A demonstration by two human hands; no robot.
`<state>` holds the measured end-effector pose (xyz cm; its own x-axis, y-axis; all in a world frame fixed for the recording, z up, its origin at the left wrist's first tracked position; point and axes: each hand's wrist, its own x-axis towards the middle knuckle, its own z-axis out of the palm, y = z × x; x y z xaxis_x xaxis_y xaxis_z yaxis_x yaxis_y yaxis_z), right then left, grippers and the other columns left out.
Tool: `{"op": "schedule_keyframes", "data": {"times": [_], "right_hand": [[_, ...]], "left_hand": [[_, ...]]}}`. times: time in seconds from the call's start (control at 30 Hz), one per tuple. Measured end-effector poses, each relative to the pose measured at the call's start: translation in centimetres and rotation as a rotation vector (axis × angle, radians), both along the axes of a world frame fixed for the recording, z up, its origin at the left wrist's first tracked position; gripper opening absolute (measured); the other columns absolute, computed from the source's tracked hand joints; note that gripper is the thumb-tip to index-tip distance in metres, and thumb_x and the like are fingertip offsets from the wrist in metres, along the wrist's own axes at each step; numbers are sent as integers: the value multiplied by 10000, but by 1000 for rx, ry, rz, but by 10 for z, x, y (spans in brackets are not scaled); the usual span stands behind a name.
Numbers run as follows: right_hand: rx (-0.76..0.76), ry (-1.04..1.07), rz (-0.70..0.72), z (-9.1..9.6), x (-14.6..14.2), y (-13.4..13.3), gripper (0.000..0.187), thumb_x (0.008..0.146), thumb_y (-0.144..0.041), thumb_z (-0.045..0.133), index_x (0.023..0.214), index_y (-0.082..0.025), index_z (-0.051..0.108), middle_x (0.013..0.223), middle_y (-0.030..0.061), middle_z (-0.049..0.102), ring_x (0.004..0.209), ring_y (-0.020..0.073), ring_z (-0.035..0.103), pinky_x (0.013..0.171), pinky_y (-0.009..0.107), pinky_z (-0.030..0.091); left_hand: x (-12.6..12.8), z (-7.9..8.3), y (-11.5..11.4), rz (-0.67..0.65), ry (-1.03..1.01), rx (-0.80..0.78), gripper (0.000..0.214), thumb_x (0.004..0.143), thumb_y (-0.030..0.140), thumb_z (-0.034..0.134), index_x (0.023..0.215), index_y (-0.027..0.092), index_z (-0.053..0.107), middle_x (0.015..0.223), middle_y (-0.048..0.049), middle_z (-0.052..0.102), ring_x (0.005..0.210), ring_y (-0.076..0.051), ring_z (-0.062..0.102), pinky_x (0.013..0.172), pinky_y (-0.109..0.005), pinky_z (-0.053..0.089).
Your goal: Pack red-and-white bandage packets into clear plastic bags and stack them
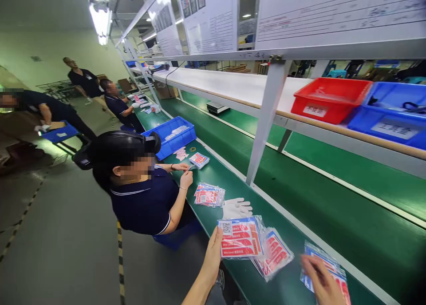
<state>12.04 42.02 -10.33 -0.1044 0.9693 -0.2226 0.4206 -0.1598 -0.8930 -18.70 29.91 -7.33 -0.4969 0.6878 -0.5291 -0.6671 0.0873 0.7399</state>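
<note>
step in hand, as judged: handling flat packets one at a time between groups on the bench. the clear plastic packet with a red, white and blue printed sheet and a qr code [241, 237] is up in the left hand [213, 254], above the dark green bench [279, 291], its near side overlapping in view the fanned pile of red-printed bagged sheets [274, 256]. next move, judged: calls for a steady edge pinch, since the slick film could slip, and for the right fingers to part one packet cleanly from any beneath. pose, left: forearm rises from the bottom edge, thumb laid along the packet's left margin, printed face toward the camera; grip clamped on that packet, fingers behind it hidden. pose, right: the right hand [322, 278] comes in at the lower right, blurred, fingers bent over the blue-and-red bagged sheets [340, 276]; whether it pinches them or only touches, cannot tell. a white knitted glove [238, 207] lies just beyond the held packet.
</note>
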Motion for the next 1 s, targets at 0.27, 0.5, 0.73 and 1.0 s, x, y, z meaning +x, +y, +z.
{"op": "schedule_keyframes", "data": {"times": [0.27,0.5,0.73,1.0], "right_hand": [[-139,197,537,85,-169,-3,451,825,-691,621,903,-249,669,1147,92,740,925,268,724,708,282,603],[228,-74,884,119,-213,-19,272,981,-491,485,870,-270,596,875,35,694,772,208,641,700,293,522],[401,-136,1019,125,-228,-21,124,976,-343,523,887,-292,592,849,18,679,702,185,645,635,283,518],[421,-137,969,129,-241,-25,167,1001,-349,503,862,-286,570,819,4,682,678,161,642,609,253,514]], "left_hand": [[-24,-1,-33,63,-69,118,607,831,604,716,1291,212,661,1292,-124,719,1243,-325,645,1123,-493,468],[-73,20,-49,-101,627,6,535,931,443,649,1422,258,544,1484,-113,571,1363,-283,525,1182,-472,370],[-90,75,-21,-388,767,150,135,886,278,708,950,200,798,942,-65,797,904,-220,720,874,-297,533],[-93,67,-20,-398,636,158,146,883,283,709,919,172,797,882,-67,793,826,-205,721,799,-278,550]]}}
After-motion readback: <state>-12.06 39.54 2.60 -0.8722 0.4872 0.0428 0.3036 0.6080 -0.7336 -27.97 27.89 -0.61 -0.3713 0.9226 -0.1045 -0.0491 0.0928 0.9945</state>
